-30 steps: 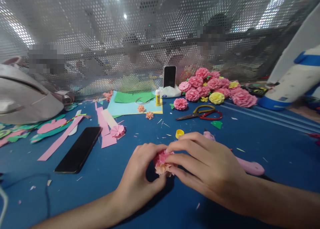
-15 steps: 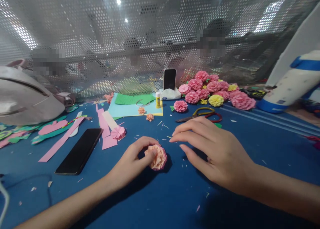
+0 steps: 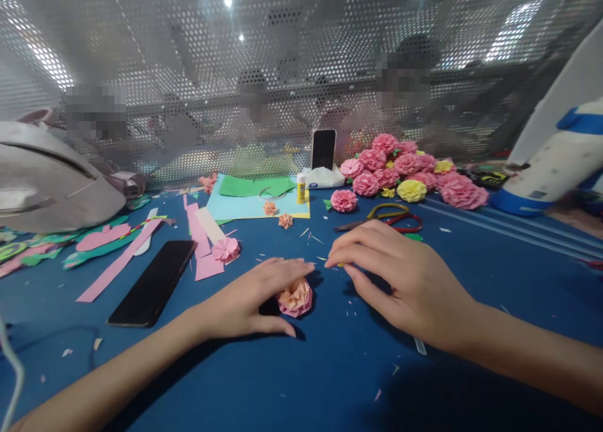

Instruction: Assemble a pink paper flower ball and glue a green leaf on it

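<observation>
A paper flower (image 3: 296, 297), peach in the middle with pink outer petals, lies on the blue table. My left hand (image 3: 252, 297) is open around its left side, fingers stretched over the back of it and thumb apart in front. To the right of the flower, my right hand (image 3: 400, 278) has thumb and fingertips brought together. A bit of yellow shows at those fingertips, too small to name. From beneath the right palm pokes the end of a pale, flat strip (image 3: 420, 346); whether it belongs with the yellow bit, I cannot tell.
Behind my right hand lie scissors (image 3: 377, 218). Farther back are a heap of pink and yellow paper flowers (image 3: 405, 168), a glue stick (image 3: 301, 189) and an upright phone (image 3: 323, 149). Left are a dark phone (image 3: 153, 284), pink paper strips (image 3: 200, 231) and a bag (image 3: 56, 174). A bottle (image 3: 551, 162) stands right.
My left hand has let go of the paper flower, its fingers now straightened and thumb lifted off. The right fingertips have closed, with yellow showing there. The pale strip has come into sight.
</observation>
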`<act>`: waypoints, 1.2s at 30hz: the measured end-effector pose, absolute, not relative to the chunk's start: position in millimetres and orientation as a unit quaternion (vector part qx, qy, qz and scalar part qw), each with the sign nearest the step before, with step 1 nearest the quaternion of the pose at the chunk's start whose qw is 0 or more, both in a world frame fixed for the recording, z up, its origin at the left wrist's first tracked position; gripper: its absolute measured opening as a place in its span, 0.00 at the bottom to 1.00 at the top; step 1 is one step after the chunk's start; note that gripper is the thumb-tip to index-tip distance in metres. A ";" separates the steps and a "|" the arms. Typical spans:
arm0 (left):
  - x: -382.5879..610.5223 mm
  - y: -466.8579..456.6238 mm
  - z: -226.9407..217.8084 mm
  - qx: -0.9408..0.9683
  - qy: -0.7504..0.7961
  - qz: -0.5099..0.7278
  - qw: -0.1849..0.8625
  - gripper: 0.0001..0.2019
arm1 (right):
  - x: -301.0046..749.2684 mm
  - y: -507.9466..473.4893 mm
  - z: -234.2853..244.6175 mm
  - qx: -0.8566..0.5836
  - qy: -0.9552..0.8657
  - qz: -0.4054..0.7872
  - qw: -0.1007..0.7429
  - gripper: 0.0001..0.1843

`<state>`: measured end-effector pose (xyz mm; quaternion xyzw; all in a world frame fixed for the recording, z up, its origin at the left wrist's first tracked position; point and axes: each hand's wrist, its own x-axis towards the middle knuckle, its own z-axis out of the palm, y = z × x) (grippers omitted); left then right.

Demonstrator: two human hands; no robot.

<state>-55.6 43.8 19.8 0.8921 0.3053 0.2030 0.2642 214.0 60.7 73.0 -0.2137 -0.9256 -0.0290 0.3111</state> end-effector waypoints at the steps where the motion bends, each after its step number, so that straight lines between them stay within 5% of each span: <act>1: -54.6 43.8 15.5 0.898 0.305 0.196 0.249 0.42 | 213.8 60.5 72.9 -0.212 -0.926 -0.028 0.312 0.12; 5: -51.2 41.9 4.4 0.890 0.312 0.216 0.252 0.36 | 212.4 59.5 72.7 -0.210 -0.926 -0.020 0.314 0.11; 10: -46.5 35.4 14.1 0.770 0.401 0.325 0.374 0.35 | 211.1 59.7 69.9 -0.207 -0.927 0.009 0.312 0.12; 15: -36.2 28.4 24.7 0.717 0.400 0.366 0.438 0.21 | 210.1 59.9 61.7 -0.214 -0.935 0.050 0.279 0.08; 25: -33.9 20.4 26.9 0.673 0.384 0.345 0.530 0.24 | 213.3 64.5 60.1 -0.226 -0.933 0.031 0.277 0.05; 36: -42.2 43.9 6.5 0.767 0.460 0.358 0.266 0.25 | 213.2 69.2 65.4 -0.226 -0.934 -0.006 0.277 0.07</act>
